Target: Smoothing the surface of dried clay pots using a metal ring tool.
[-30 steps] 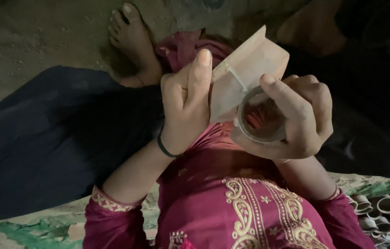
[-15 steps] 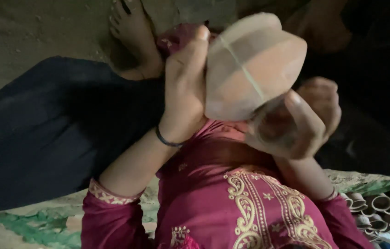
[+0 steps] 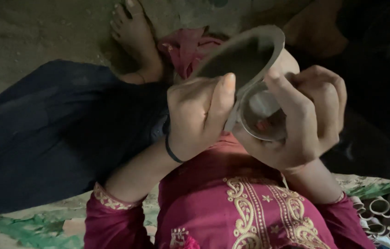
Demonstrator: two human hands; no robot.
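While the left hand [image 3: 195, 115] pinches a curled strip [image 3: 245, 57] by thumb and fingers, the right hand [image 3: 303, 120] wraps round a clear ring [image 3: 261, 113] held above the lap; its far edge is hidden. Rings [image 3: 384, 212] lie cut off at right.

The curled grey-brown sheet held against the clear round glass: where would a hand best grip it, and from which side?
Probably the near lower edge of the curled grey-brown sheet, pinched from the left, where the left hand has its thumb on it. The sheet arches up and away, so that edge is flat and reachable. The right hand wraps the clear round glass from the right, blocking that side.
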